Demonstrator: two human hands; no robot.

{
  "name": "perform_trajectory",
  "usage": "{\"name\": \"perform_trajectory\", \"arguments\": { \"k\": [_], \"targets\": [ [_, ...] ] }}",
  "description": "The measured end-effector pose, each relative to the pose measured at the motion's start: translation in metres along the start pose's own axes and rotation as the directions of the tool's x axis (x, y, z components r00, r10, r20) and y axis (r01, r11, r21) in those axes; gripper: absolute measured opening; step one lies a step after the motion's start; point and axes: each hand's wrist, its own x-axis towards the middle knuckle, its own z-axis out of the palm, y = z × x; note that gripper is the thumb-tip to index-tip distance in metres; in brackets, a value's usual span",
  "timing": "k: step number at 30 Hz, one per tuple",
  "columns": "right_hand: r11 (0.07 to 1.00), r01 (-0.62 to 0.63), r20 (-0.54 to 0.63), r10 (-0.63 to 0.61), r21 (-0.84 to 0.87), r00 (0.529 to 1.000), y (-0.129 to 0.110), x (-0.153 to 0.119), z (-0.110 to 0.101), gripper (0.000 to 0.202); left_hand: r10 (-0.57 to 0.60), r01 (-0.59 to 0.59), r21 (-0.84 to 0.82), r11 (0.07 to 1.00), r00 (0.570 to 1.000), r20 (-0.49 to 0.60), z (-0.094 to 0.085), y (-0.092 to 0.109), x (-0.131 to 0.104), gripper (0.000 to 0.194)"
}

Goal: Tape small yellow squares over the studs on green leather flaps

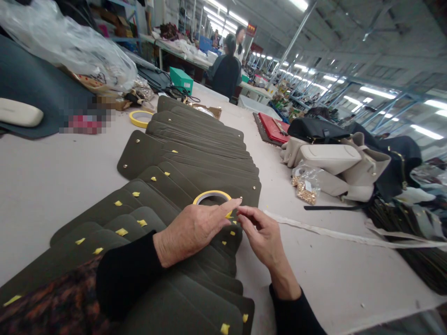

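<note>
My left hand (197, 228) is closed around the near side of a roll of yellow tape (211, 193), its thumb and fingers pointing right. A bit of yellow tape shows by its fingertips. Close against those fingertips, my right hand (261, 235) is curled in a pinch; whatever is in it is too small to make out. Beneath both hands, dark olive flat panels (206, 170) with rounded corners overlap in a long fanned row. Small yellow tape pieces (122, 231) stick to many of them, and some panels farther back bear small metal studs (138, 141).
A second yellow tape roll (141, 118) lies past the panels. Beige and black bags (330, 153), a plastic bag of gold hardware (306, 190) and a white strip (314, 228) are at right. Plastic wrap (94, 51) and a green box (181, 81) stand behind. People (226, 74) are farther off.
</note>
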Motion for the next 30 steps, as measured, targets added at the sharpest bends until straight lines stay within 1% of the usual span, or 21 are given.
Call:
{"name": "perform_trajectory", "arguments": {
  "k": [3,4,6,9,11,13,14,16,18,20,21,23,24,25,27,28,29,30],
  "targets": [
    [0.978,0.207,-0.029,-0.208,-0.037,0.978,-0.012,-0.003,0.005,0.018,-0.004,0.004,0.022,1.000,1.000,0.001,0.001,0.002,0.000,0.047],
    [0.964,0.260,-0.030,-0.262,-0.064,0.965,-0.014,-0.003,0.007,0.017,-0.006,0.006,0.025,1.000,1.000,0.000,0.001,0.003,0.000,0.046],
    [0.939,0.326,-0.037,-0.332,-0.112,0.943,-0.015,-0.003,0.011,0.016,-0.008,0.008,0.033,0.999,1.000,0.004,0.002,0.003,0.000,0.043],
    [0.913,0.363,-0.066,-0.380,-0.186,0.922,-0.012,-0.002,0.017,0.015,-0.006,0.005,0.034,0.999,1.000,0.018,0.003,0.002,-0.001,0.034],
    [0.894,0.376,-0.089,-0.407,-0.244,0.909,-0.010,-0.003,0.019,0.015,-0.007,0.007,0.009,1.000,1.000,0.021,0.003,0.002,-0.002,0.027],
    [0.877,0.381,-0.107,-0.426,-0.292,0.898,-0.010,-0.004,0.021,0.015,-0.018,0.019,-0.019,1.000,0.999,0.047,0.002,0.003,-0.002,0.021],
    [0.873,0.379,-0.115,-0.429,-0.308,0.896,-0.010,-0.005,0.021,0.016,-0.029,0.030,-0.024,0.999,0.997,0.069,0.002,0.003,-0.001,0.019],
    [0.878,0.350,-0.122,-0.407,-0.326,0.905,-0.011,-0.006,0.022,0.016,-0.061,0.062,-0.002,0.998,0.991,0.116,0.001,0.004,0.000,0.017],
    [0.903,0.283,-0.141,-0.342,-0.324,0.929,-0.013,-0.008,0.023,0.016,-0.086,0.078,0.056,0.995,0.986,0.144,0.000,0.006,0.003,0.016],
    [0.948,0.170,-0.186,-0.224,-0.268,0.957,-0.015,-0.009,0.025,0.014,-0.088,0.071,0.121,0.990,0.986,0.141,0.000,0.007,0.005,0.017],
    [0.975,0.094,-0.209,-0.137,-0.200,0.968,-0.016,-0.009,0.027,0.012,-0.080,0.060,0.152,0.987,0.988,0.129,0.000,0.008,0.007,0.018],
    [0.996,-0.082,-0.216,0.084,0.018,0.973,-0.016,-0.007,0.030,0.010,-0.053,0.036,0.198,0.980,0.995,0.080,0.000,0.010,0.008,0.020],
    [0.973,-0.177,-0.200,0.204,0.146,0.958,-0.014,-0.004,0.032,0.010,-0.031,0.020,0.208,0.978,0.998,0.052,0.000,0.012,0.009,0.021],
    [0.927,-0.263,-0.179,0.316,0.268,0.932,-0.010,-0.001,0.032,0.011,-0.010,0.004,0.210,0.978,1.000,0.027,0.000,0.013,0.009,0.021],
    [0.815,-0.374,-0.153,0.480,0.443,0.864,0.002,0.007,0.029,0.016,0.019,-0.019,0.198,0.980,1.000,0.005,0.001,0.017,0.009,0.020],
    [0.776,-0.398,-0.154,0.526,0.489,0.837,0.009,0.011,0.026,0.018,0.022,-0.025,0.197,0.980,1.000,0.014,0.002,0.017,0.008,0.019],
    [0.762,-0.404,-0.160,0.543,0.506,0.825,0.016,0.015,0.023,0.021,0.016,-0.023,0.206,0.978,0.999,0.040,0.003,0.018,0.008,0.018],
    [0.770,-0.398,-0.166,0.536,0.499,0.828,0.023,0.019,0.019,0.024,-0.002,-0.017,0.227,0.974,0.997,0.080,0.004,0.017,0.009,0.016]
  ]
}}
